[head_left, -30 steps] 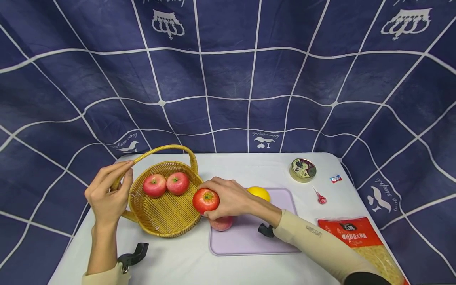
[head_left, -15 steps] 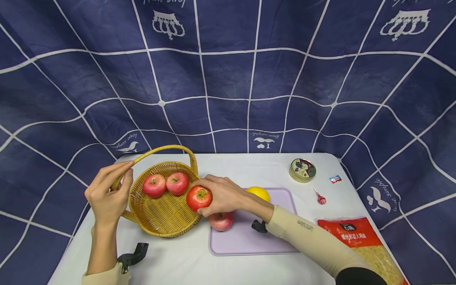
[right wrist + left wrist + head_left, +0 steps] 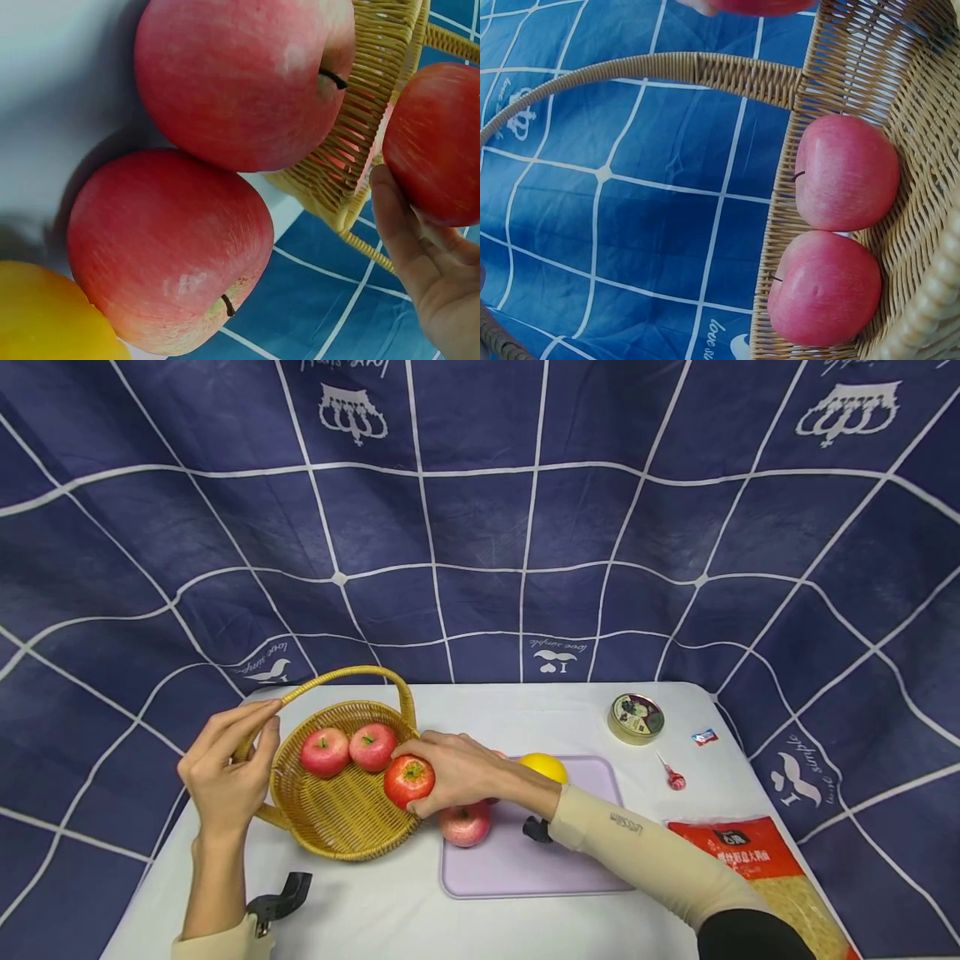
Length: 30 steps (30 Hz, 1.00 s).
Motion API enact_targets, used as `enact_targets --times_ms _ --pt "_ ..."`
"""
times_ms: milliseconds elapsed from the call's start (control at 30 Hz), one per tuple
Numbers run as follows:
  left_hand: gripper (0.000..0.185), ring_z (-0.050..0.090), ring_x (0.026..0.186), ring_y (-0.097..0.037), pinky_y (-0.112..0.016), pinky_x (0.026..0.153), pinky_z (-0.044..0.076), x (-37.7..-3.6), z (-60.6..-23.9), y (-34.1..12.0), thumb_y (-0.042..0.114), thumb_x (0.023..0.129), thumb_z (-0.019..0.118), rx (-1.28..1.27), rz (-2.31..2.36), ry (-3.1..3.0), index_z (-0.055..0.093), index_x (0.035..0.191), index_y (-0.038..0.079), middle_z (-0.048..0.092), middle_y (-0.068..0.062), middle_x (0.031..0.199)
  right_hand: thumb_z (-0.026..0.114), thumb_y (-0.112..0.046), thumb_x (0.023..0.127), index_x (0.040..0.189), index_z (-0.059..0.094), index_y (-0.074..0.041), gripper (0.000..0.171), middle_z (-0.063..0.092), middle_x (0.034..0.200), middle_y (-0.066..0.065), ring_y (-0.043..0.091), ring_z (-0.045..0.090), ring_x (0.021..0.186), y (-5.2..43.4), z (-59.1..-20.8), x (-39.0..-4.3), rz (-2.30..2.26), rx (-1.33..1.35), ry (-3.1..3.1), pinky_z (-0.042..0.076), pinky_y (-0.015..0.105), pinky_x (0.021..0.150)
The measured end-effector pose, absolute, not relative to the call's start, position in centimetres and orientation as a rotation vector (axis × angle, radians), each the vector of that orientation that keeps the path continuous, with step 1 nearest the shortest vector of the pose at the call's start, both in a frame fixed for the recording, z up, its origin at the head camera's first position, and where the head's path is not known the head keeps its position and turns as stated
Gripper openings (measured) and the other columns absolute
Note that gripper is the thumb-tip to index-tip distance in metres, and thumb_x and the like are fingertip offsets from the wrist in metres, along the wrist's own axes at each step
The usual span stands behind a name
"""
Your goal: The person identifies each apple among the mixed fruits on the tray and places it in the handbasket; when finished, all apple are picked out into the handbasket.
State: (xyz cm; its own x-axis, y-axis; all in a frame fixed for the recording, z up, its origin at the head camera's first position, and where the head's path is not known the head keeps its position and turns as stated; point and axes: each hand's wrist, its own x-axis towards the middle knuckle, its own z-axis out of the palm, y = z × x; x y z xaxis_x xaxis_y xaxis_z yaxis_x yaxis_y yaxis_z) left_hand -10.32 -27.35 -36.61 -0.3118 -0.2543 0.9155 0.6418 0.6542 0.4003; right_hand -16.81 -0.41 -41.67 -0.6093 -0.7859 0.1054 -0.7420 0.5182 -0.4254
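My left hand grips the handle of a yellow wicker basket at its left side. Two pink-red apples lie side by side against the basket's back wall, and the left wrist view shows an apple there with its stem. With my right hand I hold a redder apple over the basket's right rim, its dimpled end facing up. Below that hand, another pink apple sits on a lilac tray. In the right wrist view a second tray apple touches it.
A yellow round fruit rests on the tray, partly behind my right forearm. To the right are a round tin, a small wrapped candy, a lollipop and a red-topped bag of pasta. Blue checked cloth hangs behind the table.
My right hand has moved left with the red apple, from beside the basket to over its right rim, uncovering more of the tray apple. My left hand stays on the handle.
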Motion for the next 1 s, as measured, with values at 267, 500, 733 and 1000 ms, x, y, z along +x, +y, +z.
enact_targets --times_ms 267,500,733,1000 --pt "0.012 0.070 0.095 -0.005 -0.015 0.088 0.051 -10.4 -36.7 -27.5 -0.005 0.081 0.072 -0.320 -0.927 -1.664 0.079 0.091 -0.004 0.074 -0.021 0.089 0.077 -0.050 0.071 0.133 0.055 -0.034 0.067 0.053 0.107 -0.013 0.002 0.055 0.089 -1.2 -41.5 -17.8 -0.668 -1.348 2.631 0.050 0.023 0.075" --pt "0.012 0.069 0.094 -0.005 -0.014 0.087 0.050 -10.4 -36.7 -27.5 -0.004 0.082 0.072 -0.311 -0.925 -1.668 0.079 0.091 -0.004 0.074 -0.021 0.089 0.078 -0.049 0.071 0.133 0.055 -0.033 0.067 0.055 0.109 -0.012 0.001 0.055 0.090 -2.3 -41.4 -18.4 -0.654 -1.364 2.645 0.049 0.021 0.074" --pt "0.012 0.069 0.095 -0.004 -0.014 0.087 0.050 -10.4 -36.8 -27.5 -0.004 0.082 0.072 -0.310 -0.927 -1.675 0.079 0.091 -0.004 0.074 -0.021 0.089 0.077 -0.051 0.070 0.137 0.054 -0.033 0.073 0.056 0.107 -0.014 0.000 0.054 0.091 -3.3 -41.3 -18.5 -0.627 -1.382 2.641 0.048 0.018 0.074" --pt "0.012 0.069 0.095 -0.004 -0.013 0.087 0.050 -10.4 -36.7 -27.5 -0.004 0.082 0.072 -0.307 -0.927 -1.680 0.079 0.092 -0.004 0.074 -0.021 0.090 0.078 -0.056 0.071 0.139 0.054 -0.032 0.077 0.054 0.103 -0.014 0.000 0.054 0.087 -4.2 -41.1 -18.5 -0.591 -1.395 2.626 0.047 0.016 0.073"
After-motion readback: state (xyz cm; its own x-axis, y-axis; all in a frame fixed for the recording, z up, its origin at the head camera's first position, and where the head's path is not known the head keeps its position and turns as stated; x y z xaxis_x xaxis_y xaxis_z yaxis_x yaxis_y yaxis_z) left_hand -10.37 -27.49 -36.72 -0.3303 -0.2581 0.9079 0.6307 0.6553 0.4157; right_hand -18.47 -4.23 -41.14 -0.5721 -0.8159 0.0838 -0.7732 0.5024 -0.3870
